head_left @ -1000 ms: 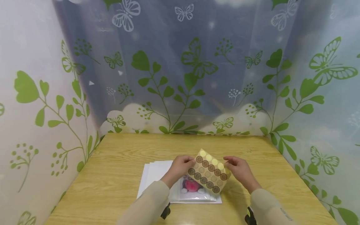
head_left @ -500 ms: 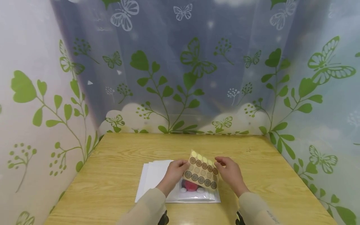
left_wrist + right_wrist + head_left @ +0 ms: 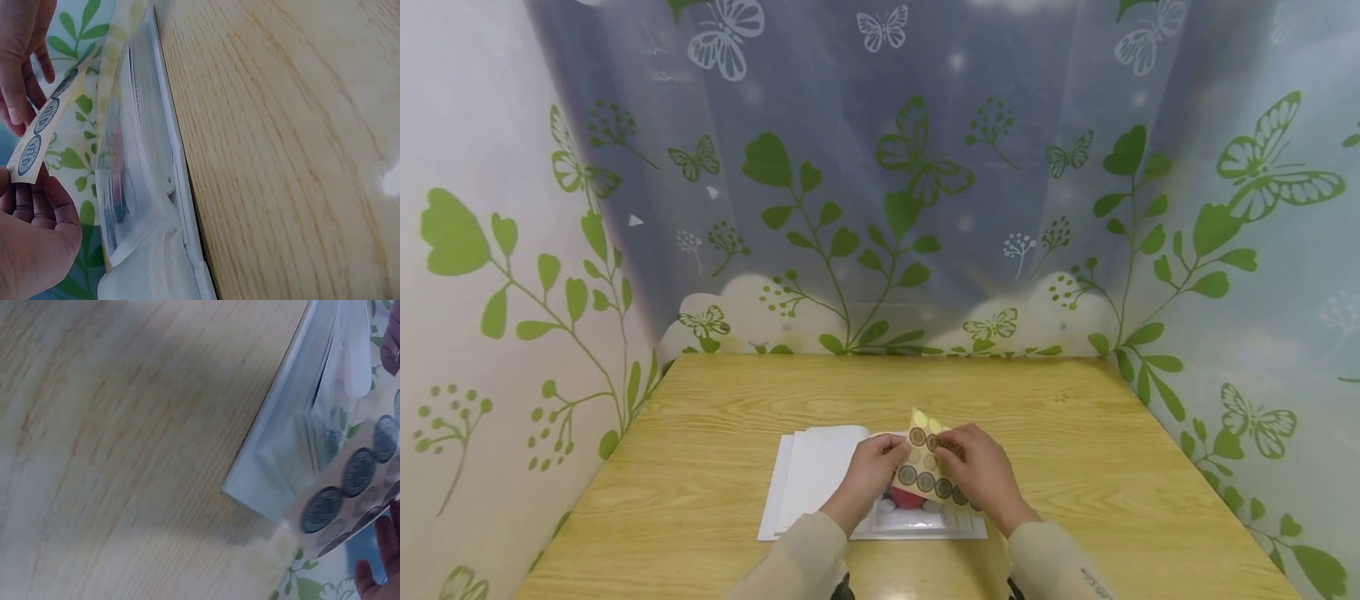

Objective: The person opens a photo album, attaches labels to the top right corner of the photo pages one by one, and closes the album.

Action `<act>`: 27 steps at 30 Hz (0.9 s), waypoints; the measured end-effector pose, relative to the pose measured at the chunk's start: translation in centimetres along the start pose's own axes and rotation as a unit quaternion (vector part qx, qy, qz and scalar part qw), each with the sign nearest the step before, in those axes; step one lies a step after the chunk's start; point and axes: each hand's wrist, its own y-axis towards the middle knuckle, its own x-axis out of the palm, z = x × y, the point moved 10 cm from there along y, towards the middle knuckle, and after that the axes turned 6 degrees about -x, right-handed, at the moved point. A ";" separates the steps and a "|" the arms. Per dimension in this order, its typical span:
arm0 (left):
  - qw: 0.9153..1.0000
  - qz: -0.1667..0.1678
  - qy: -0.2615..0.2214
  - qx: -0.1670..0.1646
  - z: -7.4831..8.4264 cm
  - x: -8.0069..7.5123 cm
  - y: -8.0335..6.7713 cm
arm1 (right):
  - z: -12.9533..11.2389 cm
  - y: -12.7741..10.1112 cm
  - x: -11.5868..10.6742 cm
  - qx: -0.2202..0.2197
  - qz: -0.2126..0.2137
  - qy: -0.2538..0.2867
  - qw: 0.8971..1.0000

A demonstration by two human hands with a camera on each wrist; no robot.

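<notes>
— What have the hands got hold of?

— A sticker sheet (image 3: 929,467), tan, with rows of round brown and pale-yellow seals. It stands tilted just above a stack of white sheets (image 3: 820,475) near the front middle of the wooden table (image 3: 1075,467).

— And the left hand?

— The left hand (image 3: 874,468) pinches the sheet's left edge, fingers curled in toward the thumb. The left wrist view shows the strip of round seals (image 3: 39,128) caught at its lower end between that thumb and the curled fingers.

— The right one?

— The right hand (image 3: 976,473) lies over the sheet's right side, fingers bent onto the seals — its fingertips sit on the upper rows. Whether it pinches the sheet itself or a single seal, I cannot tell; the hand covers that spot.

— What lies under the sheet?

— On top of the white stack is a clear plastic sleeve (image 3: 917,518) with a red and white picture showing through it, partly hidden by the sticker sheet. From the right wrist view the stack's corner (image 3: 275,481) rests flat on the wood, with the dark round seals (image 3: 350,481) hanging just beside it.

— Anything around the table?

— Curtains printed with green leaves and butterflies (image 3: 917,158) close it in at the back and on both sides.
</notes>
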 end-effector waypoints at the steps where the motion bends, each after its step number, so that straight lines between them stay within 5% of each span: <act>1: 1.000 0.001 0.003 -0.002 0.0 -0.1 0.0 | 0.2 -0.1 0.1 0.003 -0.002 0.000 1.000; 12: 0.999 0.008 -0.029 -0.020 0.2 -1.3 0.2 | 5.5 -1.9 -1.0 0.151 -0.018 0.024 0.988; 20: 0.999 0.018 -0.033 -0.030 -0.2 -1.7 0.4 | 7.4 -2.5 -1.1 0.231 0.001 0.168 0.958; 27: 0.997 -0.034 -0.007 -0.070 -1.7 -0.9 0.1 | 8.0 -2.9 -1.8 0.271 0.035 0.227 0.935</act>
